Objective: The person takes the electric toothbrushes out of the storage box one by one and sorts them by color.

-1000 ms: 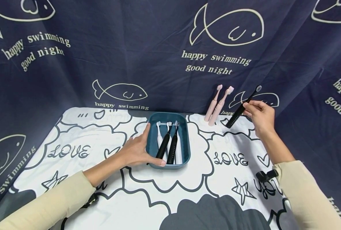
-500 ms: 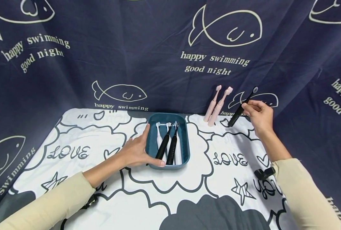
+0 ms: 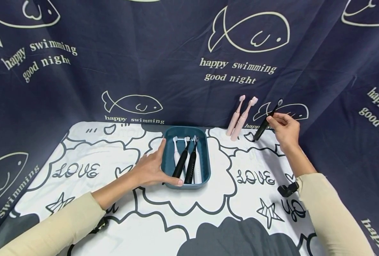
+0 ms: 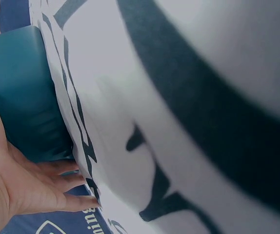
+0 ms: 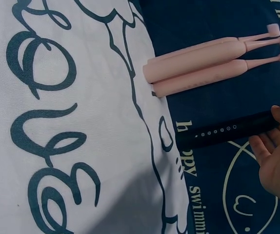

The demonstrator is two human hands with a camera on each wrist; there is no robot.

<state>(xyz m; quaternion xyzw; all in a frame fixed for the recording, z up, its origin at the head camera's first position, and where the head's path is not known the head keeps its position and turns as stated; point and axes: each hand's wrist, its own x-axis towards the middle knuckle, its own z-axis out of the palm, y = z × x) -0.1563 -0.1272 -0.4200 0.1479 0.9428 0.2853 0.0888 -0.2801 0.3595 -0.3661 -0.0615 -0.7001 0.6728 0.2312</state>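
Note:
My right hand [image 3: 287, 131] pinches a black electric toothbrush [image 3: 260, 131] between thumb and fingers near the top of its handle. The toothbrush leans right, its base at the table's back edge and its head up against the dark curtain. Left of it, pink electric toothbrushes [image 3: 239, 125] lean on the curtain; three show in the right wrist view. My left hand [image 3: 149, 169] rests spread along the near left corner of a blue tray [image 3: 206, 160], fingers straight along its side and thumb across the front rim. Two black toothbrushes [image 3: 191, 170] lie in the tray over white toothbrushes [image 3: 198, 172].
A white cloth [image 3: 116, 234] with black doodles and lettering covers the table. Behind it hangs a navy curtain [image 3: 183, 64] printed with fish and words. The tray stands near the back edge, left of the leaning toothbrushes.
My right hand has shifted slightly left and down with the black toothbrush, which now stands a little more upright, its head lower. The left hand and tray stay in place.

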